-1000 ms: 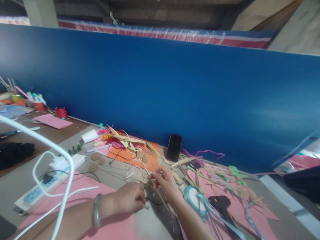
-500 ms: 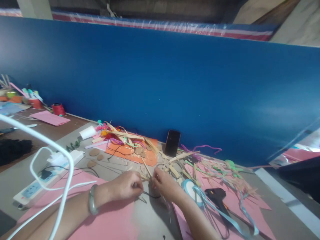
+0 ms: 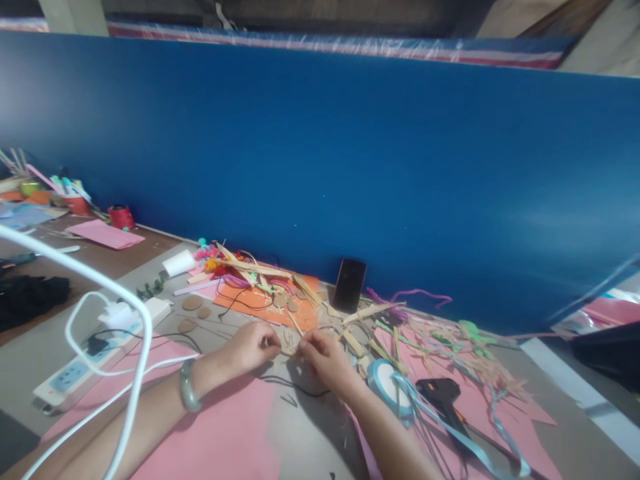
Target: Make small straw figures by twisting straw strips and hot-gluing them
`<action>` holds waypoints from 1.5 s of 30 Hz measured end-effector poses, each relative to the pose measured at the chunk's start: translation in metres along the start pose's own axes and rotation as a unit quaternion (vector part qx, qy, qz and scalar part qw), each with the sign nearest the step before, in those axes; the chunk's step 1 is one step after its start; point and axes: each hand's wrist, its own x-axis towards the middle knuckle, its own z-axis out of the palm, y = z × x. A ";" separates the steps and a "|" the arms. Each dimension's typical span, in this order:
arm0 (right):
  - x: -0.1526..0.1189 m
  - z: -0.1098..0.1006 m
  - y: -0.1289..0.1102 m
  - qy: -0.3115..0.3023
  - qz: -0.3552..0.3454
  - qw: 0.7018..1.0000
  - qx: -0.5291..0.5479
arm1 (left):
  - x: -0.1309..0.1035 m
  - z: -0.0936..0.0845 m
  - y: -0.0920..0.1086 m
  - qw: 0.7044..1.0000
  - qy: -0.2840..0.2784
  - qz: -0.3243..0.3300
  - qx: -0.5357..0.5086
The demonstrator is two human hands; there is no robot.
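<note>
My left hand [image 3: 255,348], with a pale bangle [image 3: 189,387] at the wrist, is closed in a pinch over the grey table [image 3: 305,433]. Facing it, a short gap away, my right hand [image 3: 323,357] has its fingers pressed together. What either hand holds is too small to make out. Thin pale scraps [image 3: 289,341] lie between and just behind the fingertips. A thin black cord [image 3: 295,385] lies on the table below both hands. Pink paper [image 3: 225,440] spreads under my left forearm.
A white power strip [image 3: 75,377] and a looping white cable [image 3: 145,347] are at the left. Behind my hands, a phone [image 3: 349,287] leans on the blue partition [image 3: 320,147], near orange paper [image 3: 305,310]. Blue ribbon [image 3: 393,387] and a glue gun [image 3: 443,397] lie right.
My left hand has lifted away from the black cord and moved up and left. My right hand has shifted slightly, its fingertips still close together. The view has turned slightly.
</note>
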 end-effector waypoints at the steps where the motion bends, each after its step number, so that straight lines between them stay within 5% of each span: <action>1: 0.000 0.003 -0.001 -0.006 0.013 0.999 0.029 | 0.000 0.000 0.002 0.999 -0.005 -0.011 -0.031; 9: -0.003 0.016 -0.013 -0.004 0.027 0.992 0.124 | -0.001 0.008 0.008 0.967 -0.049 -0.066 -0.239; 16: 0.001 0.023 -0.002 0.003 0.032 0.993 0.115 | -0.001 0.000 0.011 0.980 -0.027 -0.065 -0.185; 20: 0.001 0.025 0.009 0.014 -0.063 0.996 -0.058 | 0.004 -0.005 0.005 0.988 0.029 -0.056 -0.138; 25: 0.001 0.028 0.013 -0.007 -0.229 0.913 -0.337 | 0.009 -0.004 -0.003 0.987 0.064 -0.055 -0.134; 32: 0.005 0.034 0.010 -0.006 -0.285 0.838 -0.465 | 0.007 -0.002 -0.001 0.983 0.069 -0.048 -0.164; 36: 0.004 0.035 0.011 -0.022 -0.302 0.840 -0.450 | 0.008 -0.001 -0.002 0.981 0.074 -0.051 -0.173; 42: 0.004 0.031 0.020 0.016 -0.275 0.896 -0.348 | 0.009 -0.001 -0.005 0.976 0.080 -0.056 -0.196; 45: 0.005 0.028 0.020 0.009 -0.288 0.899 -0.329 | 0.009 0.000 -0.006 0.973 0.081 -0.064 -0.208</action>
